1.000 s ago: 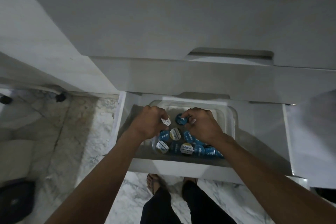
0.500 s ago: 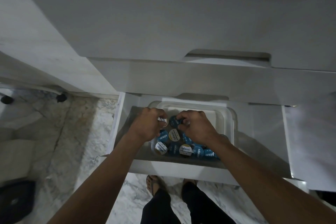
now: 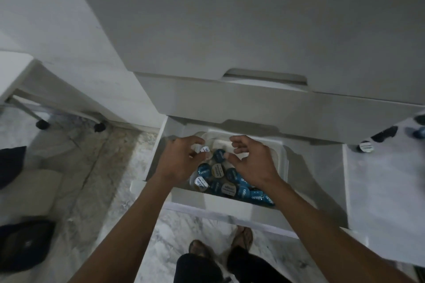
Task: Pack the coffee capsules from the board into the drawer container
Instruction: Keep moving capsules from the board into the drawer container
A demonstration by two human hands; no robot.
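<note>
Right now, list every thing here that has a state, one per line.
drawer: pulled open.
container: lidless, sitting in the drawer, partly filled.
capsules: piled in the container's near part.
left hand: over the container, fingers loosely curled, white-lidded capsule at its fingertips.
right hand: fingers spread, empty.
upper drawer: shut.

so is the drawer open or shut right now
Open. The drawer is pulled out from under the cabinet, showing the clear container inside with coffee capsules piled in it, both hands above them.
</note>
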